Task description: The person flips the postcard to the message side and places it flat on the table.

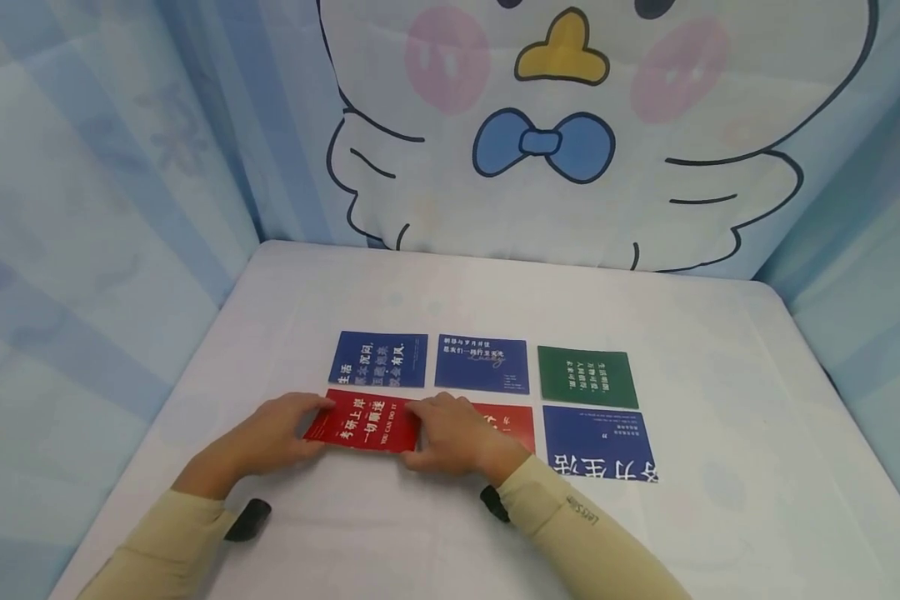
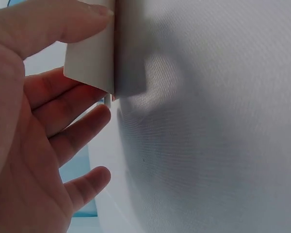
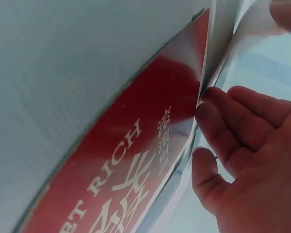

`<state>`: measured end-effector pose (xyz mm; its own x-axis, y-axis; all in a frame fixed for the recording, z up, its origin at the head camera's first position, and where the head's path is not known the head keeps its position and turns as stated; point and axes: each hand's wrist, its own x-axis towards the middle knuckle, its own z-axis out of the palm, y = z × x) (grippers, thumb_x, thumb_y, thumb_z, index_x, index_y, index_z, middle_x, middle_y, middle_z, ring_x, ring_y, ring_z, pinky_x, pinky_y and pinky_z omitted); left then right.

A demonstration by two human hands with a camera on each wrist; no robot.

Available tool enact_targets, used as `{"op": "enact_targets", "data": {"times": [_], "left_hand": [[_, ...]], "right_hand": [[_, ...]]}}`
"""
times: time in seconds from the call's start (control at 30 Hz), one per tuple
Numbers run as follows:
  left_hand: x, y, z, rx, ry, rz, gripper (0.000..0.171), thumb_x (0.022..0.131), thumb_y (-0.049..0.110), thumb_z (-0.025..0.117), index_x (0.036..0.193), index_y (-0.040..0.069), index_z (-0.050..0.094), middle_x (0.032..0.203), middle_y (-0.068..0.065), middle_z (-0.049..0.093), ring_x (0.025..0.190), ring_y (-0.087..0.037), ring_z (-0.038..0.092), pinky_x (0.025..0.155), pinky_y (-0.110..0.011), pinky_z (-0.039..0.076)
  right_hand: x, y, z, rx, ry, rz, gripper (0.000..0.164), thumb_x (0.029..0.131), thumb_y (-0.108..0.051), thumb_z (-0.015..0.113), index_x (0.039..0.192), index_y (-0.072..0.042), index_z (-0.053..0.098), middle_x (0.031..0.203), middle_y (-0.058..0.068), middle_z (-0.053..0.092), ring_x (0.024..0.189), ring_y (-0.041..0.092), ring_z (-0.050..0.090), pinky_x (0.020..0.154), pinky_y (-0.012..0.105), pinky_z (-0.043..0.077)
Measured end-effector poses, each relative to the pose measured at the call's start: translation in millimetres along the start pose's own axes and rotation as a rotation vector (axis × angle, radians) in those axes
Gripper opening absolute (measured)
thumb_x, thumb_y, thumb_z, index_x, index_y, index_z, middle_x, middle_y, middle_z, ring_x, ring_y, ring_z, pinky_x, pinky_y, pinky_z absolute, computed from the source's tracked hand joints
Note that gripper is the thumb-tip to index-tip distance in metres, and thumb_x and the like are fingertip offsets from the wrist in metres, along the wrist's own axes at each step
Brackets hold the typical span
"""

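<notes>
A red card [image 1: 370, 422] with white writing is held between both hands at the front left of the card layout. At its left end, my left hand [image 1: 273, 435] pinches it, thumb along the near edge and fingers at the far side. The left wrist view shows the card's pale back [image 2: 89, 58] under the thumb, tilted over the white cloth. My right hand [image 1: 453, 435] grips the right end, its thumb at the near corner. Under and beside this hand lies a second red card [image 1: 513, 421], partly hidden; its "RICH" lettering shows in the right wrist view.
Behind the held card lie two blue cards, one left [image 1: 378, 358] and one middle [image 1: 482, 364], and a green card [image 1: 587, 377]. Another blue card [image 1: 600, 443] is at the front right. A white cloth covers the table [image 1: 727, 517]; printed curtains [image 1: 450, 208] stand around it.
</notes>
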<state>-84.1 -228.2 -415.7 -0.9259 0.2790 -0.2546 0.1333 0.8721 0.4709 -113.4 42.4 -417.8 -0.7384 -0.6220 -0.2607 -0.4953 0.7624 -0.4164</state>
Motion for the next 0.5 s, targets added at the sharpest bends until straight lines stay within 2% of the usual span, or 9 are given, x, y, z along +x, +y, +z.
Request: {"op": "enact_targets", "data": {"times": [0.17, 0.33, 0.5], "left_hand": [[0.4, 1.7, -4.1, -0.021, 0.026, 0.008, 0.061, 0.079, 0.017, 0.079, 0.134, -0.001, 0.057, 0.134, -0.021, 0.057, 0.124, -0.040, 0.052, 0.096, -0.055, 0.049], [0.7, 1.6, -4.1, -0.033, 0.044, -0.003, 0.059, 0.080, 0.012, 0.074, 0.135, -0.002, 0.056, 0.136, -0.023, 0.055, 0.124, -0.042, 0.050, 0.095, -0.055, 0.049], [3.2, -2.8, -0.8, -0.018, 0.145, -0.003, 0.051, 0.085, 0.003, 0.071, 0.134, -0.003, 0.058, 0.133, -0.022, 0.059, 0.122, -0.042, 0.054, 0.097, -0.056, 0.047]], "right_hand": [[1.4, 0.3, -1.2, -0.010, 0.006, 0.010, 0.075, 0.081, -0.037, 0.081, 0.144, -0.011, 0.050, 0.128, 0.002, 0.060, 0.118, 0.020, 0.053, 0.101, 0.041, 0.046], [4.0, 1.3, -1.1, 0.046, 0.058, 0.013, 0.057, 0.088, -0.025, 0.075, 0.138, -0.008, 0.054, 0.124, 0.004, 0.064, 0.109, 0.020, 0.059, 0.095, 0.039, 0.051], [5.9, 0.3, -0.7, 0.077, 0.089, 0.015, 0.048, 0.095, -0.022, 0.065, 0.138, -0.007, 0.052, 0.126, 0.006, 0.065, 0.108, 0.021, 0.063, 0.095, 0.039, 0.051]]}}
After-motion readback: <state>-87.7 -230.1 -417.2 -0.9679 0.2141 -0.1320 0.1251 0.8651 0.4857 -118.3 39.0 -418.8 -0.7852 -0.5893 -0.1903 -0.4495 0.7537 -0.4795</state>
